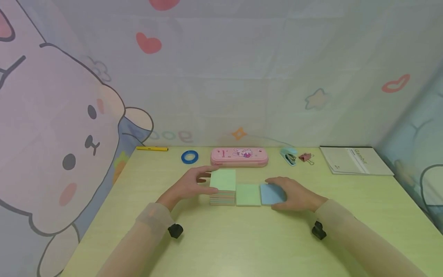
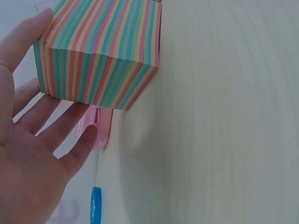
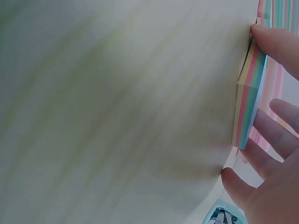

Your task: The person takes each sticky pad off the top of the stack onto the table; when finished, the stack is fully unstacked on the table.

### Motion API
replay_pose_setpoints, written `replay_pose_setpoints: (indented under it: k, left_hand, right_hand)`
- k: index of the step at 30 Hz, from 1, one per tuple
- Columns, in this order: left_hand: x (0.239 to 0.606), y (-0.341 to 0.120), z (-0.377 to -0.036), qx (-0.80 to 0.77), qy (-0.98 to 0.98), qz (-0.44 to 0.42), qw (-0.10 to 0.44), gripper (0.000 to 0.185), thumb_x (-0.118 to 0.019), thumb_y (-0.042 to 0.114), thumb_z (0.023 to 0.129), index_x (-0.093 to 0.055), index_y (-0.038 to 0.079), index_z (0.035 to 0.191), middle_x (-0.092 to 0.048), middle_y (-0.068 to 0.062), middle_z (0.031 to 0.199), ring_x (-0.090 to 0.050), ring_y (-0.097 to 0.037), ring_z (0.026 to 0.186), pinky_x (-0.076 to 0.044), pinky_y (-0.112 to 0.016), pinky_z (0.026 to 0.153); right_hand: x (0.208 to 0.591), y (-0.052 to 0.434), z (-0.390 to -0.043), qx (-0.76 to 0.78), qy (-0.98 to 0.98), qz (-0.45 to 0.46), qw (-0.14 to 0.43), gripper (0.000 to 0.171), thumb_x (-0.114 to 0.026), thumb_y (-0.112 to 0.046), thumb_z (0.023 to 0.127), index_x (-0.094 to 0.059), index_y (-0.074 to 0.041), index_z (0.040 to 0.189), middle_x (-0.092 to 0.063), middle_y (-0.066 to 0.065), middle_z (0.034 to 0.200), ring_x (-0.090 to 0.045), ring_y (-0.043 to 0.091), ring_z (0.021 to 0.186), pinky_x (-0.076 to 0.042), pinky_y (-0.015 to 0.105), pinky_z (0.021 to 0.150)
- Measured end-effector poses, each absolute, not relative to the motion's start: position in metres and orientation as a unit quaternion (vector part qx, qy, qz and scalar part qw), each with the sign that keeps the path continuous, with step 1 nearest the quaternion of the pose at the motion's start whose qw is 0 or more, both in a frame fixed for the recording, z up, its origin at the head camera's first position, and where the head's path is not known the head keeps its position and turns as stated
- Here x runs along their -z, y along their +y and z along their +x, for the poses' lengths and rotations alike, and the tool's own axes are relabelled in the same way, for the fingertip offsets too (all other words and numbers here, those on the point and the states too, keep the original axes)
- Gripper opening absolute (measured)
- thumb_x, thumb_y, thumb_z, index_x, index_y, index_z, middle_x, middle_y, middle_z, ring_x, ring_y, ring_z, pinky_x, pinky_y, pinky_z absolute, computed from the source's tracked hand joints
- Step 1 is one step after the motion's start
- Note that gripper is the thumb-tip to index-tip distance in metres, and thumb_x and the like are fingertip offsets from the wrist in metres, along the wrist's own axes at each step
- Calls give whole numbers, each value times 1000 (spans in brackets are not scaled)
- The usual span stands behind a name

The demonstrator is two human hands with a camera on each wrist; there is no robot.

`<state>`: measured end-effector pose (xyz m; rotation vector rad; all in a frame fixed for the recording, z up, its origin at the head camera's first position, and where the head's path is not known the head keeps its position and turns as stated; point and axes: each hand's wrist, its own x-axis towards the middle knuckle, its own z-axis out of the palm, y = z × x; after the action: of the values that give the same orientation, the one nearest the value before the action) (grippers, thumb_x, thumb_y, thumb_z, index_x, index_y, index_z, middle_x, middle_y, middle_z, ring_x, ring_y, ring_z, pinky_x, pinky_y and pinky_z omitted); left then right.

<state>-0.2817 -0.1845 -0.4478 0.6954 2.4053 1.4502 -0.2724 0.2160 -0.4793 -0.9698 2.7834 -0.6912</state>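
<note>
Head: left hand [image 1: 188,185] holds stack [image 1: 222,187]; right hand [image 1: 296,195], seemingly, blue pad [image 1: 271,194].

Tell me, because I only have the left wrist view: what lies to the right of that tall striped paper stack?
Observer: The head view shows a low green pad just right of the tall stack.
Operator: Anything past that?
Observer: Yes, a blue-topped pad, on the green one's right.
Operator: Is that one blue all the way through?
Observer: No. The right wrist view shows yellow, pink and green bands along its edge as well.
</note>
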Motion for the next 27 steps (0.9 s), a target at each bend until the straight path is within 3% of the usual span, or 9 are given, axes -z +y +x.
replay_pose_setpoints:
  k: [23,27]
  left_hand:
    - [446,-185,-280,-496,826,236,125,79,-87,24,88,-50,10,157,-50,-5,159,-53,-36,139,-43,-56,119]
    - [446,-184,-280,-500,823,239,125,79,-87,24,88,-51,12,156,-50,-5,159,-53,-35,139,-43,-55,119]
  right_hand:
    - [476,216,-270,236,915,-321,65,82,-88,-37,84,-52,-10,152,-59,12,143,-55,26,116,-53,42,92]
    - [471,211,-271,236,914,-326,62,87,-86,-45,86,-48,-8,154,-57,11,148,-55,28,123,-53,48,101]
